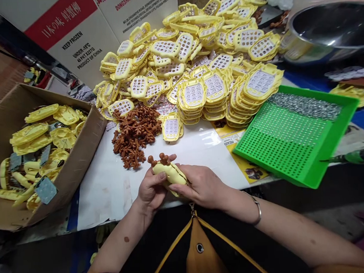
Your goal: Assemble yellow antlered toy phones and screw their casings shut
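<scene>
My left hand (151, 189) and my right hand (199, 186) are both closed round one yellow plastic toy shell (170, 171) at the near edge of the white table (200, 151). A brown rubber antler piece (162, 158) sticks up from the shell's far end, by my left fingertips. Just beyond lies a heap of the same brown antler pieces (135, 134). Behind that rises a big pile of yellow keypad shells (196, 55) with pale button pads, some in neat stacks.
A cardboard box (80, 153) on the left holds yellow shells and grey circuit boards. A green perforated tray (290, 139) with small metal parts along its far side sits on the right. A steel bowl (330, 25) stands far right. Printed cartons stand behind.
</scene>
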### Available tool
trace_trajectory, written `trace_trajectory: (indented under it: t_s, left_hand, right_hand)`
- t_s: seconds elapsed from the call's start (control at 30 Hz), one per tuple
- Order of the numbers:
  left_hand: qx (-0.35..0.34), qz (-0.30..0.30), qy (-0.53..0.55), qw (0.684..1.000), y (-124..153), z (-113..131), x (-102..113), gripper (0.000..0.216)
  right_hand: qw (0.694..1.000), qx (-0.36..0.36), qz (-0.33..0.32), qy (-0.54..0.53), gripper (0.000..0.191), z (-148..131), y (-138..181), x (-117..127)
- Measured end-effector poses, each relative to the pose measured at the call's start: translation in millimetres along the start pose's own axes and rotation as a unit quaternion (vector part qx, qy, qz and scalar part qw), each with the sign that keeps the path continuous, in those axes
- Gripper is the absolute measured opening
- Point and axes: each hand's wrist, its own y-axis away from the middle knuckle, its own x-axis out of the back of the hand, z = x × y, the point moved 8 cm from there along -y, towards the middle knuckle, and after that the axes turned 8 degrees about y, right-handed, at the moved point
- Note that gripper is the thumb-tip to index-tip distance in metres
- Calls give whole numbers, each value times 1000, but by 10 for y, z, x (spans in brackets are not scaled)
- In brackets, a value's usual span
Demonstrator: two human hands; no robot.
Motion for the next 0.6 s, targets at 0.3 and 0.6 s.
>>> trace_trajectory:
  t_s: [0.3,0.6]
  left_hand:
    - [-24,44,0,999,0,-55,-18,47]
    - [-10,16,-12,1000,-10,-105,28,48]
  right_hand:
    - [995,-43,-60,-68,45,120,-47,-46]
    - [999,-32,-27,24,51,101,-23,-44]
